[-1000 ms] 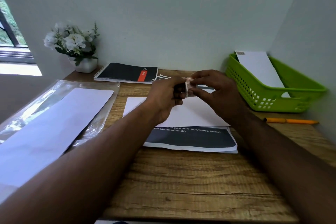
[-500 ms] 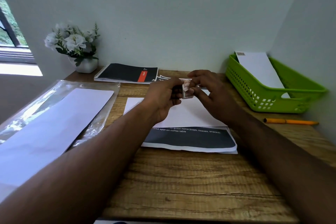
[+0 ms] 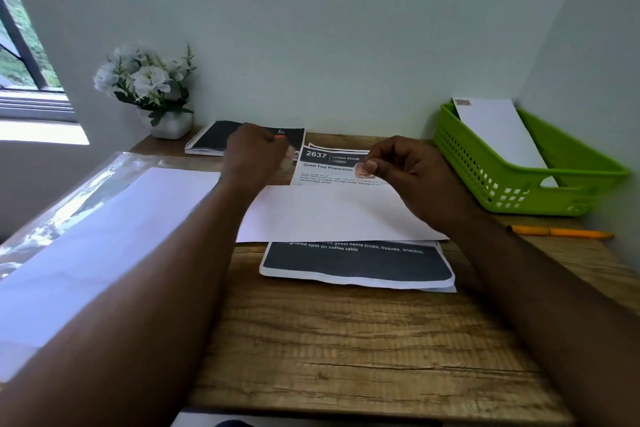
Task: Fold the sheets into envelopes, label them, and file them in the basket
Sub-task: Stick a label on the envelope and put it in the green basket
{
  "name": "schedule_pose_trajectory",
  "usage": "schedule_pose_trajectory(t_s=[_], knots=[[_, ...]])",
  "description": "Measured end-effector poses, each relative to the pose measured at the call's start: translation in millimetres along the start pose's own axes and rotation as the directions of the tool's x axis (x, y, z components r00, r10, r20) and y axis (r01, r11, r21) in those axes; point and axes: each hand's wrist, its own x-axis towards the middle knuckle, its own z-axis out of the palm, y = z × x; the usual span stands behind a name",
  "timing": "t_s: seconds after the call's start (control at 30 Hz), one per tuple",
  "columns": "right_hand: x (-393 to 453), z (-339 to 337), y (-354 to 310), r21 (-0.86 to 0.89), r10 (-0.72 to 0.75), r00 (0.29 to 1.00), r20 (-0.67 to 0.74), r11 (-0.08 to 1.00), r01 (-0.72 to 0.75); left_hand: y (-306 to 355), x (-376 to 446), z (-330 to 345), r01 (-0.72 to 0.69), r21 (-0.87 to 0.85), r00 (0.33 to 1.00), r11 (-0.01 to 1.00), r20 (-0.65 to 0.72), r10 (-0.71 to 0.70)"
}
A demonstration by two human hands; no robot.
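A white envelope (image 3: 332, 215) lies flat on printed sheets (image 3: 356, 267) in the middle of the desk. Above its far edge, my right hand (image 3: 412, 177) pinches a small pale label (image 3: 364, 170) between thumb and fingertips. My left hand (image 3: 254, 154) is curled into a fist over the notebook, further back and to the left. A blurred pale bit of the label strip (image 3: 292, 153) shows at its fingers. The green basket (image 3: 540, 199) stands at the right with one labelled envelope (image 3: 498, 132) leaning inside it.
A clear plastic sleeve with blank envelopes (image 3: 86, 236) covers the desk's left side. A black spiral notebook (image 3: 214, 137) and a white flower pot (image 3: 169, 123) stand at the back. An orange pen (image 3: 561, 231) lies in front of the basket. Walls close in behind and to the right.
My hands have come apart: the right one pulled a label off and holds it over the envelope, while the left one moved back and left with the strip. The printed sheet's heading is now uncovered.
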Motion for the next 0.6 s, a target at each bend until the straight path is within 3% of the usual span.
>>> schedule_pose_trajectory(t_s=[0.07, 0.13, 0.33, 0.4, 0.47, 0.53, 0.6], knots=[[1, -2, 3, 0.056, 0.035, 0.999, 0.007, 0.998, -0.035, -13, 8, -5, -0.047, 0.311, 0.999, 0.949, -0.002, 0.050], [1, -4, 6, 0.051, 0.075, 0.996, 0.041, 0.996, -0.077, -23, 14, -4, -0.084, 0.474, 0.996, 0.877, 0.029, 0.080], [-1, -7, 7, 0.114, 0.123, 0.992, 0.032, 0.985, -0.126, -19, 7, 5, -0.136, 0.693, 0.989, 0.708, 0.055, 0.136], [0, -7, 7, 0.103, 0.124, 0.992, 0.024, 0.987, -0.126, -8, -1, 6, -0.210, 0.648, 0.971, 0.732, 0.047, 0.236], [1, -8, 7, 0.097, 0.143, 0.990, 0.018, 0.985, -0.144, 2, -12, 14, -0.378, 0.455, 0.923, 0.806, 0.113, 0.369], [2, -13, 6, 0.093, 0.157, 0.988, -0.004, 0.983, -0.156, 8, -30, 30, -0.511, 0.238, 0.854, 0.826, 0.249, 0.457], [3, -23, 5, 0.051, 0.153, 0.987, -0.051, 0.987, -0.150, 12, -45, 48, -0.581, 0.138, 0.768, 0.802, 0.421, 0.483]])
